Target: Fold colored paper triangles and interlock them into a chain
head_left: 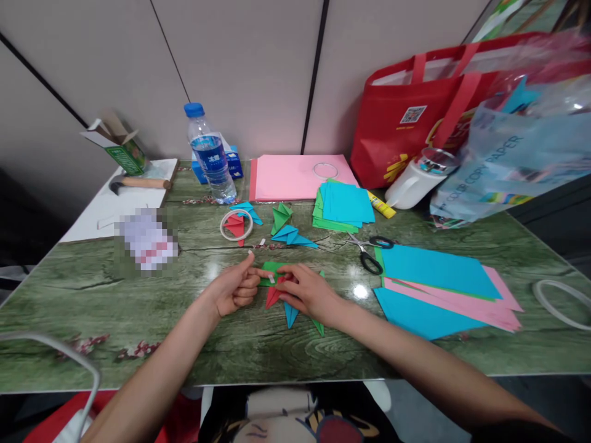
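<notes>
On the left, a red fold [235, 226] sits partly inside a white ring [222, 225], with a blue fold [249, 212] just behind. They look all folded. The left hand [237, 286] has its thumb and pointing finger wide apart, the rest curled in. A white bit [271, 279] is at the fingertip; it looks stuck there.

In the middle of the counter [203, 357], near its front edge, is a bunch of folds: a green piece [268, 267], a red point [274, 297], a blue point [290, 315] and more green. They look sharp and neat, but perhaps not all joined yet. The right hand [307, 292] is bent over them; I cannot tell if it pinches any. To the right, the squares [348, 203] and big sheets [434, 271] lie flat, not folded.
</notes>
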The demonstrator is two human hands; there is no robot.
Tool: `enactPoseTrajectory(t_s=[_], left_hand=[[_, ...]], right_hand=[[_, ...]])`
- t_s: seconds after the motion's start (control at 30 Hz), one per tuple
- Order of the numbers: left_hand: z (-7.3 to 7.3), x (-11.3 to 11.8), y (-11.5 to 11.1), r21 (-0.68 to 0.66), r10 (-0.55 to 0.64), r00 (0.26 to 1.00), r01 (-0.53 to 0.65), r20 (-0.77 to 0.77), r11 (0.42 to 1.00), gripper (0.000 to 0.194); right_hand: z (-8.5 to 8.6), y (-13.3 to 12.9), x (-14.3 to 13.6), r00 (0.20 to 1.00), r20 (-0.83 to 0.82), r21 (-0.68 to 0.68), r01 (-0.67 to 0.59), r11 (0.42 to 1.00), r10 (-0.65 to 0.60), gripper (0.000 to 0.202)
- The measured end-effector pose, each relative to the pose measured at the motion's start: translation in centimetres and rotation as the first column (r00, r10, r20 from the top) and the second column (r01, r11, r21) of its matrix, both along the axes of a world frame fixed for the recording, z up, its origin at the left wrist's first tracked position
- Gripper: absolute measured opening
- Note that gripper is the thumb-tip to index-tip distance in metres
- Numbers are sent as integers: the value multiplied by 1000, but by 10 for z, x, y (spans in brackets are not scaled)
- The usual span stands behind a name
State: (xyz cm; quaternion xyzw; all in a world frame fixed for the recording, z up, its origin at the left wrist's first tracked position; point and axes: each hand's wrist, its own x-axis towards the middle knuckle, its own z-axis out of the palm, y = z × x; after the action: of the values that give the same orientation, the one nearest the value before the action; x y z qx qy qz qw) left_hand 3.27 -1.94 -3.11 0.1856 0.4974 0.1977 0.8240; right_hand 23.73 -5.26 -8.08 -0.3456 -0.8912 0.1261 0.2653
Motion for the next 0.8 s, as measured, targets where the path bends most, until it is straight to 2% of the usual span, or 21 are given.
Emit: enactPoseTrajectory(t_s=[0.33,0.57,0.8], left_hand=[[-5,-3,4,-46,-32,994,37,103,998,53],[-2,3,2,-32,-19,999,20,26,999,52],[-4,3,2,-26,-9,1000,10,16,1000,52]], right_hand=[[2,-1,1,1000,20,-7,7,1000,-7,17],[3,-2,0,1000,22,34,11,999,-11,17],[5,-2,0,1000,18,49,9,999,-10,18]])
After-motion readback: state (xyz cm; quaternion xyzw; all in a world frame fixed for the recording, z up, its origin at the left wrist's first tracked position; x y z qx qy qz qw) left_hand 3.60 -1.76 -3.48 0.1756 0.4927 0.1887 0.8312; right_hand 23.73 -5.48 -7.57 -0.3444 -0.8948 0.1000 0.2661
